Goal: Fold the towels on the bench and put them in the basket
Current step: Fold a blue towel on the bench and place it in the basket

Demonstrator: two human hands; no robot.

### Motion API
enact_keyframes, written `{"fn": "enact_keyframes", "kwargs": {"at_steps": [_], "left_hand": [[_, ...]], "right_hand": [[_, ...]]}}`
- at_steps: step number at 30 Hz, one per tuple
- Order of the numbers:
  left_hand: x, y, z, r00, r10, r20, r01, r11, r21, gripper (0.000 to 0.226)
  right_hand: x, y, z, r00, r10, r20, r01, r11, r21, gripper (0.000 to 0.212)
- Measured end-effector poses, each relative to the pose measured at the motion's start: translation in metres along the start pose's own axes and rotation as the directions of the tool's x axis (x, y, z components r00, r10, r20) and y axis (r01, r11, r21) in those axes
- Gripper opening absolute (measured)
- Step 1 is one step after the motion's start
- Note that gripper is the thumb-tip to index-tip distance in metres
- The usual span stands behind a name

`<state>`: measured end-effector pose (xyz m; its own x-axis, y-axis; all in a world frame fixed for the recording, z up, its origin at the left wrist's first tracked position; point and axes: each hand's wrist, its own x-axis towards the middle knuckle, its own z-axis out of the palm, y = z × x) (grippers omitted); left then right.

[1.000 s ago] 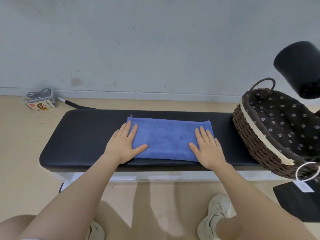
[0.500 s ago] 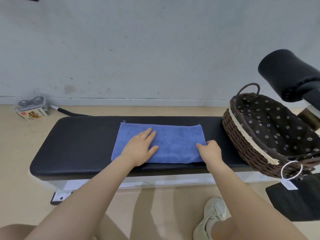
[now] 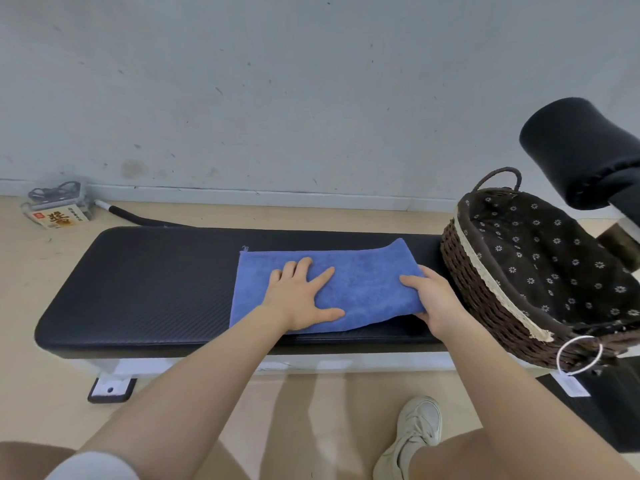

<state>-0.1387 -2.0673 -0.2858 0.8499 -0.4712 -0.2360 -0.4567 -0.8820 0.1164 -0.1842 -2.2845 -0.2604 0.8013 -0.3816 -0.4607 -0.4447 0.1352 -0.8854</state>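
On black bench [image 3: 138, 289], left hand [image 3: 298, 296] flat on blue towel [image 3: 363, 282], right hand [image 3: 433, 299] fingers grasping its lifted end, basket [image 3: 485, 289] beside

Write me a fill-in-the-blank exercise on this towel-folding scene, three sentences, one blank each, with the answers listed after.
1. The left hand lies flat on the ____ towel.
2. The right hand lifts the towel's end nearest the ____.
3. The wicker basket has a dark lining printed with small white ____.

Missing words: blue; basket; flowers
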Motion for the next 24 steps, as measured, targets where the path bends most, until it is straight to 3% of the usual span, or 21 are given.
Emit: {"fn": "enact_keyframes", "kwargs": {"at_steps": [5,8,10,12,15,16,17,18,20,22,24], "left_hand": [[0.0,-0.006,-0.007,1.0,0.011,-0.003,-0.011,0.994,-0.105,0.087],[-0.008,-0.012,-0.006,0.996,-0.027,-0.087,-0.01,0.919,-0.395,0.078],[-0.017,-0.018,-0.007,0.987,-0.103,-0.122,-0.013,0.711,-0.703,0.062],[-0.029,-0.022,-0.014,0.98,-0.19,-0.06,0.018,0.387,-0.922,0.045],[-0.04,-0.03,-0.028,0.963,-0.25,0.102,0.059,-0.173,-0.983,0.031],[-0.042,-0.034,-0.031,0.949,-0.279,0.148,0.068,-0.278,-0.958,0.032],[-0.041,-0.038,-0.032,0.934,-0.312,0.177,0.078,-0.307,-0.949,0.031],[-0.039,-0.041,-0.03,0.922,-0.344,0.18,0.103,-0.23,-0.968,0.029],[-0.037,-0.045,-0.025,0.908,-0.399,0.129,0.153,0.028,-0.988,0.02],[-0.034,-0.048,-0.024,0.909,-0.408,0.088,0.174,0.179,-0.968,0.015],[-0.031,-0.053,-0.024,0.918,-0.393,0.049,0.183,0.312,-0.932,0.014]], "right_hand": [[-0.023,-0.027,0.028,0.974,-0.17,0.148,0.167,0.985,0.031,0.03],[-0.039,-0.032,0.064,0.953,-0.246,0.18,0.275,0.948,-0.16,0.038],[-0.047,-0.03,0.089,0.932,-0.294,0.212,0.354,0.865,-0.355,0.053],[-0.057,-0.029,0.113,0.909,-0.311,0.278,0.411,0.781,-0.471,0.061],[-0.065,-0.019,0.143,0.896,-0.265,0.356,0.431,0.709,-0.558,0.044],[-0.068,-0.015,0.152,0.896,-0.246,0.369,0.432,0.676,-0.597,0.031],[-0.069,-0.01,0.159,0.898,-0.225,0.378,0.428,0.645,-0.633,0.026],[-0.068,-0.006,0.164,0.897,-0.197,0.396,0.427,0.617,-0.661,0.029],[-0.069,-0.002,0.166,0.885,-0.181,0.429,0.447,0.584,-0.677,0.036],[-0.069,-0.003,0.16,0.866,-0.271,0.419,0.498,0.521,-0.693,0.037],[-0.063,-0.004,0.148,0.81,-0.416,0.413,0.558,0.333,-0.76,0.043]]}}
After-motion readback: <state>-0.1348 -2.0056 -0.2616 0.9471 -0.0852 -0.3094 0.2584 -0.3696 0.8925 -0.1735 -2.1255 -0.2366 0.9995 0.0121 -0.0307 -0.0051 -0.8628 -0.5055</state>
